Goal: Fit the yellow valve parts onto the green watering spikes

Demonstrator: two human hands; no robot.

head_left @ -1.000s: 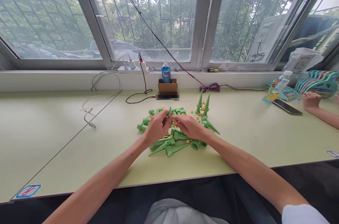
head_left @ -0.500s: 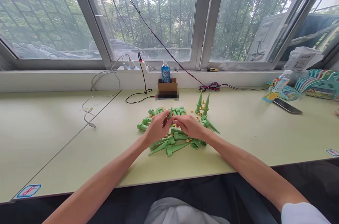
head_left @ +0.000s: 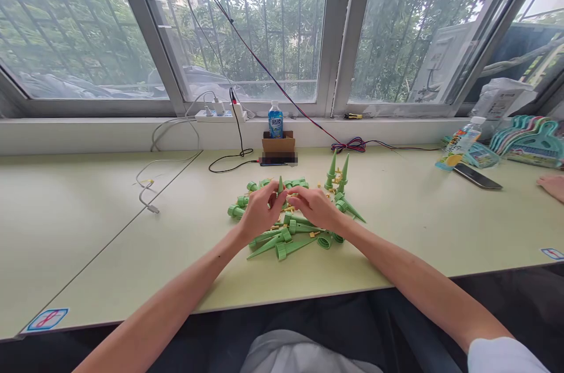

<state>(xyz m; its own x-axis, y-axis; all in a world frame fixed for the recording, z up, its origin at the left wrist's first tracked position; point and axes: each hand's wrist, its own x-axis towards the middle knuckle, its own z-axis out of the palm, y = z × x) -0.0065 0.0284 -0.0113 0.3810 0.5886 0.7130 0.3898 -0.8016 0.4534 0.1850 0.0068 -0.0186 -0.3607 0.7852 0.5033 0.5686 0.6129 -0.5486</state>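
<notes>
Green spike (head_left: 281, 185), tip up, stands out from between the thumb and fingers of the left hand (head_left: 263, 208), which pinch it above the near-middle part of the heap of green pieces (head_left: 282, 247) on the table (head_left: 154, 261). Just to its right, the right hand (head_left: 314, 207) has its thumb and fingertips drawn close together beside the left fingertips; whether they grip a small part or merely touch the spike, I cannot tell.

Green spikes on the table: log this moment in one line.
left hand: holds green spike, tip up | right hand: close beside, grip unclear | table: loose spikes, yellow pieces
</notes>
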